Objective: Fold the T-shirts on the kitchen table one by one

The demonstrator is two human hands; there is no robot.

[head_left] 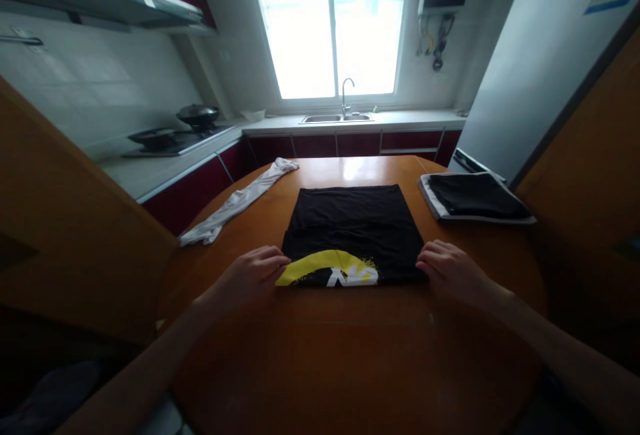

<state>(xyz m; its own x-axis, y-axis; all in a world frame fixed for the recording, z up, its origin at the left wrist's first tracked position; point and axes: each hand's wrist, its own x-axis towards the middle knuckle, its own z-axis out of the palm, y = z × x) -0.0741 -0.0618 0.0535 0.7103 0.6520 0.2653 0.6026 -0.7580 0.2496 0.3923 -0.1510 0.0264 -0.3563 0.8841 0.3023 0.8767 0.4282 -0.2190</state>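
A black T-shirt (350, 222) lies folded into a rough rectangle on the wooden table (350, 355). Its near part shows a yellow arc and white lettering. My left hand (260, 265) pinches the shirt at its near left side, fingers pressed together. On the opposite side, my right hand (447, 265) grips the near right edge, fingertips closed on the cloth. The undersides of both grips are hidden.
A long, crumpled white cloth (243, 202) lies along the table's left side. Folded dark and white clothes (475, 196) are stacked at the right. Beyond the table are a counter with a sink (325, 118), a stove with pans (197, 115) and a refrigerator (520, 68).
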